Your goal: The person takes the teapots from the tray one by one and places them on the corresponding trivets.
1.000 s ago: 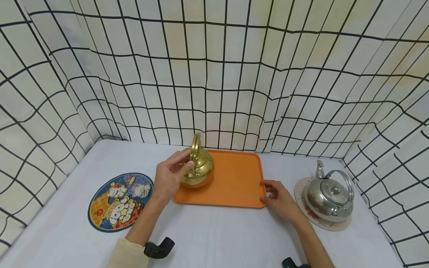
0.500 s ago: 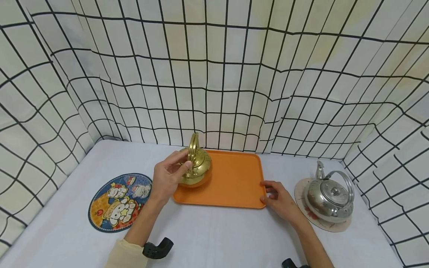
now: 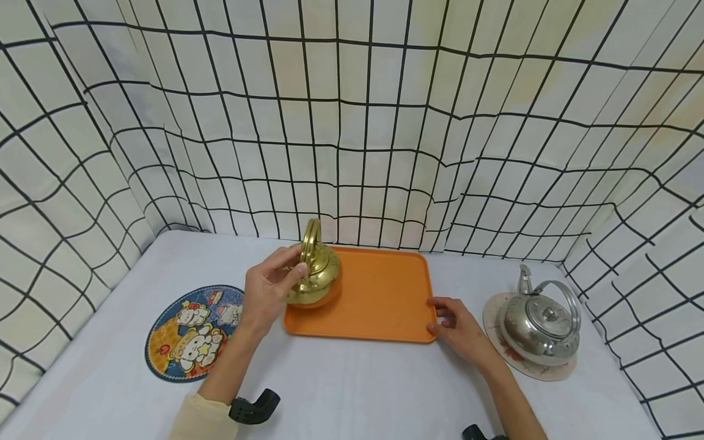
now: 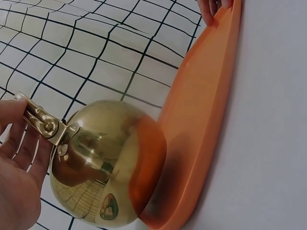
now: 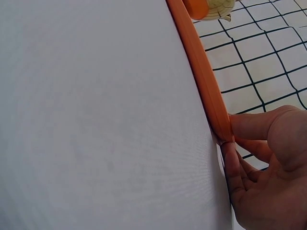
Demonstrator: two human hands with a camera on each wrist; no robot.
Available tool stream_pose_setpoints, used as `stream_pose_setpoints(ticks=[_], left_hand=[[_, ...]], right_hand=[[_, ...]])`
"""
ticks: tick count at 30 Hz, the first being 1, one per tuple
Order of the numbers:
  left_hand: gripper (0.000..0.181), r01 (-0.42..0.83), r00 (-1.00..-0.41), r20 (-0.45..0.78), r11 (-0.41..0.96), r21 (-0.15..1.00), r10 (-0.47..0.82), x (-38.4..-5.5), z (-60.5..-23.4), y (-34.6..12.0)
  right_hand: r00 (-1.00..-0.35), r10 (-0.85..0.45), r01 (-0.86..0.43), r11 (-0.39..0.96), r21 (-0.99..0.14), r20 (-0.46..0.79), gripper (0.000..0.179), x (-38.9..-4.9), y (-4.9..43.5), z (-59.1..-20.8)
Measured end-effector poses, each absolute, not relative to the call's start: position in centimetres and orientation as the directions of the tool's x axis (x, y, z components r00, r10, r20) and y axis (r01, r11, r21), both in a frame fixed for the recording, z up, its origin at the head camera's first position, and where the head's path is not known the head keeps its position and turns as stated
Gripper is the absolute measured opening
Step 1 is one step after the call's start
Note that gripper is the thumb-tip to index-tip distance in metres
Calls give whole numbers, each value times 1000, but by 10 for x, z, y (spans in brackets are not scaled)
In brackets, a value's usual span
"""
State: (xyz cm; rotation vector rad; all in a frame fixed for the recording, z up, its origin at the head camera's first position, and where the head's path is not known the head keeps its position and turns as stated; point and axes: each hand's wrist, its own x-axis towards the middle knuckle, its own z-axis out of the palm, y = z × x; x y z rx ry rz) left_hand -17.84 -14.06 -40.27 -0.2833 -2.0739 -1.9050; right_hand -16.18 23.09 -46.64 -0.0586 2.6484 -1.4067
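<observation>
My left hand grips the upright handle of a shiny gold kettle, thumb on the near side. The kettle hangs close over the left end of an orange tray, with its shadow on the tray floor in the left wrist view; the tray reflects in its belly. My right hand pinches the tray's right edge near its front corner. In the right wrist view the thumb lies on the orange rim and the fingers tuck beneath it.
A silver kettle stands on a round floral mat at the right. To the left lies a round cartoon placemat, partly covered by my left forearm. White cloth covers the table; a black-grid sheet walls the back and sides.
My left hand and the gold kettle have shifted slightly left over the tray, covering more of the cartoon placemat. The right hand and the tray have stayed put.
</observation>
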Motion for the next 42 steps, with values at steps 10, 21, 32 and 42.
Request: stream_pose_setpoints(ticks=[10, 21, 32, 42], left_hand=[[40, 358, -928, 365, 86, 930, -80, -179, -401, -148], [39, 344, -931, 350, 78, 936, -102, -177, -400, -155], [39, 340, -930, 345, 61, 938, -123, -177, -398, -159], [37, 333, -928, 343, 89, 939, -146, -174, -394, -164]], right_hand=[[-989, -101, 30, 556, -830, -104, 49, -162, 231, -468], [-990, -100, 28, 561, -828, -101, 49, -162, 230, -467], [-990, -103, 25, 556, -831, -99, 50, -162, 231, -468], [-990, -109, 12, 553, -833, -87, 50, -163, 232, -468]])
